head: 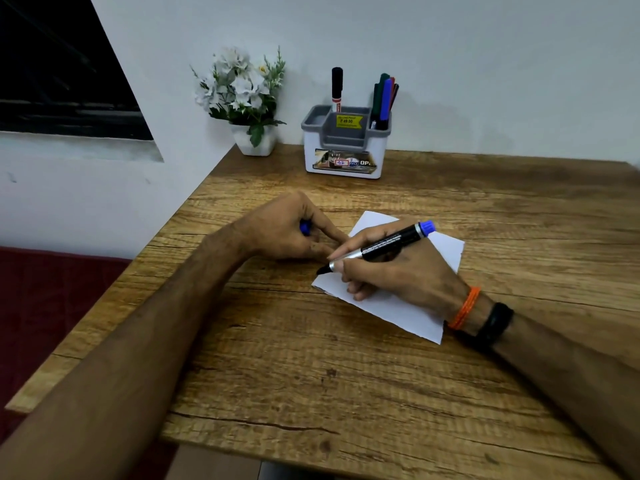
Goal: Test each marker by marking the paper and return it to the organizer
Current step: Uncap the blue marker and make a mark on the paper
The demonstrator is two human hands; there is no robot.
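**Marker uncapped, tip at the paper's left corner**

Marker (pixel 381 247) is in the right hand (pixel 398 271): black barrel, blue end cap up and to the right, dark tip down-left. Fingers curled round it in a writing grip, thumb and index near the silver collar. Tip sits at the left corner of the paper (pixel 415 313); can't tell whether it touches the sheet or the wood just beside it. No ink marks visible on the exposed part of the sheet.

Left hand (pixel 287 233) is curled round a blue cap (pixel 304 227), only a bit of it showing between the fingers. Its fingertips rest on the tabletop (pixel 277 358) at the paper's upper-left edge, just beside the right hand's index finger.

Paper is a small white sheet, rotated diamond-wise, roughly mid-tabletop, mostly under the right hand and wrist. Right wrist carries an orange thread band (pixel 465 308) and a black band (pixel 495 323).

Organizer (pixel 344 147) stands at the far edge against the wall: white body, grey insert, yellow price sticker, label on the front. One black-capped marker with red label (pixel 337 88) stands upright in its rear middle slot. Right compartment holds a bunch of pens (pixel 385 97), green, blue, red and dark, leaning slightly right. Front and left compartments: contents not visible.

White flower pot (pixel 254 140) with white artificial flowers is at the far left corner, left of the organizer, apart from it.
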